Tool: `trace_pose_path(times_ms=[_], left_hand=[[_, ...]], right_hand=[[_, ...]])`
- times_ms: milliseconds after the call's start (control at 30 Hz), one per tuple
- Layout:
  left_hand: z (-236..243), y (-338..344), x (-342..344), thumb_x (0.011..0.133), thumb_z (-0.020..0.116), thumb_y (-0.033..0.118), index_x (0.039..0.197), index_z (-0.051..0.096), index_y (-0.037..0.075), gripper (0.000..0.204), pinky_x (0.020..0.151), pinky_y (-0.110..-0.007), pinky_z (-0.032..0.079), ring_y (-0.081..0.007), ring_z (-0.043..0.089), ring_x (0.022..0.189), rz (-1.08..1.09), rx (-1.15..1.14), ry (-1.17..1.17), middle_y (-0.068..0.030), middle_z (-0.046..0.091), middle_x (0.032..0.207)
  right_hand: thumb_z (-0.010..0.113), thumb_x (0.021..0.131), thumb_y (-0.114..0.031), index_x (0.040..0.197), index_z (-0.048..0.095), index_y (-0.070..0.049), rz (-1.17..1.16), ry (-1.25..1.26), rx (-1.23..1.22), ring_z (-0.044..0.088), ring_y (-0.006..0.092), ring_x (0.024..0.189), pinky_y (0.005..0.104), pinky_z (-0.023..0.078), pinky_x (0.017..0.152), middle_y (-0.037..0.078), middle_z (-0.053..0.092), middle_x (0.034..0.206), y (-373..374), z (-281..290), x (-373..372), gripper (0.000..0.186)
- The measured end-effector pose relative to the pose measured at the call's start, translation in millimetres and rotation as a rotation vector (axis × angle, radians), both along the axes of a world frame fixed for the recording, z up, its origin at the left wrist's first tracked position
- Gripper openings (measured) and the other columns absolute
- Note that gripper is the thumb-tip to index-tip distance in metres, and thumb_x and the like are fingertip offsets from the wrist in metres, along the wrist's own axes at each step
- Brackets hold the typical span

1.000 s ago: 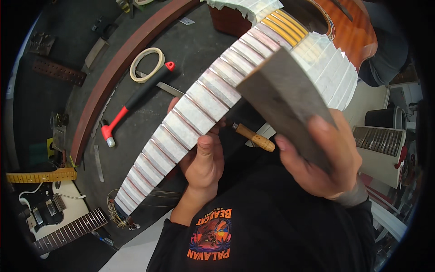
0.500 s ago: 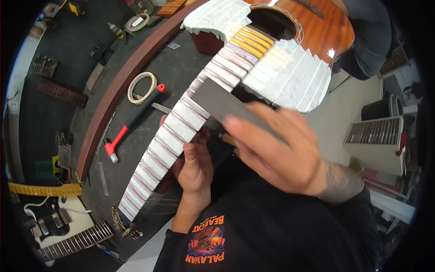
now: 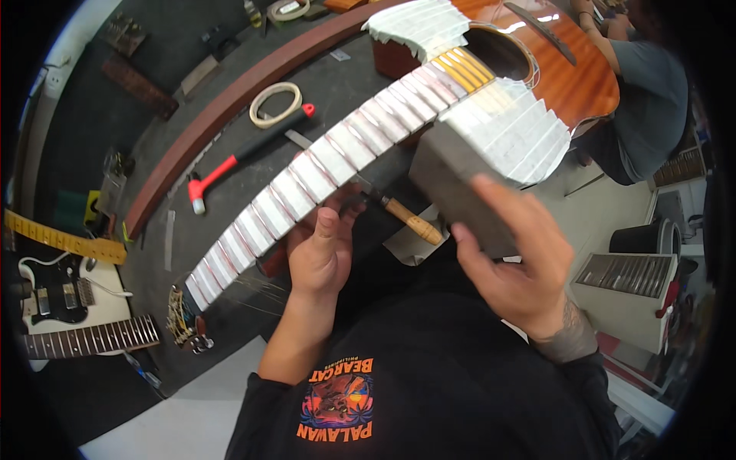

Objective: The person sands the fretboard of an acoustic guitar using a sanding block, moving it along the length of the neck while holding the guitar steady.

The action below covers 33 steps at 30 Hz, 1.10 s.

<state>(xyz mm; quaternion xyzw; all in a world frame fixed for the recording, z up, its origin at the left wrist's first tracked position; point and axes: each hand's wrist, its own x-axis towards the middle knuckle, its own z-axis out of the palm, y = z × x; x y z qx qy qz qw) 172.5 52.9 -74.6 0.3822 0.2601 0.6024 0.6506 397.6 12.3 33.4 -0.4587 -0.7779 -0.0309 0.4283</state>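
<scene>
An acoustic guitar [image 3: 586,80] lies across the bench, its neck [image 3: 330,165] running toward the lower left. White tape covers most of the fingerboard between the metal frets, with yellow strips [image 3: 462,70] near the soundhole. More white tape [image 3: 510,126] shields the body's top. My left hand [image 3: 316,257] cradles the neck from beneath, thumb up along the near side, fingers partly hidden. In my right hand [image 3: 529,264] is a dark grey rectangular sanding block [image 3: 464,180], held on the near side of the neck and apart from the frets.
A red-and-black mallet [image 3: 238,159] and a tape roll [image 3: 276,105] lie beyond the neck. A wooden-handled tool [image 3: 414,220] lies under it. An electric guitar body [image 3: 100,295] and loose necks sit at left. Another person [image 3: 652,92] stands at the far right.
The sanding block has come off the frets and moved right, toward me, tilting as my right hand shifted its hold. My left hand stays under the neck. The whole view has shifted.
</scene>
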Motion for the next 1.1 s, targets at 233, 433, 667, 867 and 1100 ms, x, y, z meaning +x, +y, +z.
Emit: trace_pose_path(times_ms=[233, 433, 667, 867, 1100], left_hand=[[20.4, 3.8, 6.8, 0.094, 0.069, 0.033, 0.155, 0.017, 0.012, 0.083, 0.096, -0.038, 0.045, -0.0222, 0.052, 0.125, 0.046, 0.000, -0.164, -0.0081, 0.050, 0.139], [15.0, 5.1, 5.5, 0.098, 0.060, 0.037, 0.155, 0.015, 0.010, 0.078, 0.099, -0.041, 0.044, -0.0257, 0.051, 0.127, 0.067, 0.008, -0.038, -0.0108, 0.046, 0.144], [13.7, 6.0, 5.3, 0.097, 0.063, 0.034, 0.154, 0.016, 0.004, 0.080, 0.097, -0.038, 0.044, -0.0242, 0.053, 0.123, 0.060, 0.013, -0.036, -0.0129, 0.049, 0.141], [16.9, 5.6, -1.5, 0.093, 0.070, 0.027, 0.150, 0.021, 0.000, 0.080, 0.103, -0.036, 0.040, -0.0203, 0.052, 0.122, 0.059, 0.007, -0.072, -0.0114, 0.051, 0.135], [18.0, 7.7, 3.6, 0.090, 0.075, 0.023, 0.149, 0.025, 0.000, 0.080, 0.108, -0.034, 0.037, -0.0181, 0.051, 0.123, 0.065, -0.009, -0.191, -0.0105, 0.054, 0.132]], right_hand=[[0.082, 0.070, 0.007, 0.123, 0.058, 0.004, 0.044, -0.072, 0.148, 0.066, 0.0298, 0.075, 0.0352, 0.052, 0.065, 0.021, 0.069, 0.099, 12.5, -4.1, -23.2, 0.058], [0.080, 0.065, 0.008, 0.121, 0.063, -0.001, -0.002, -0.043, 0.060, 0.064, 0.0286, 0.071, 0.0324, 0.049, 0.064, 0.022, 0.069, 0.103, 18.6, -9.5, -39.6, 0.059], [0.081, 0.073, 0.006, 0.124, 0.060, 0.008, 0.039, -0.128, -0.035, 0.070, 0.0250, 0.098, 0.0313, 0.054, 0.085, 0.021, 0.069, 0.113, 96.0, 9.0, -75.7, 0.055], [0.080, 0.071, 0.008, 0.124, 0.060, 0.006, -0.026, -0.029, 0.005, 0.070, 0.0281, 0.088, 0.0332, 0.056, 0.075, 0.019, 0.070, 0.108, 39.3, -9.2, -53.5, 0.057], [0.078, 0.077, 0.005, 0.131, 0.054, 0.008, 0.057, -0.208, -0.029, 0.068, 0.0272, 0.107, 0.0335, 0.055, 0.090, 0.022, 0.066, 0.120, 97.4, 11.8, -75.7, 0.059]])
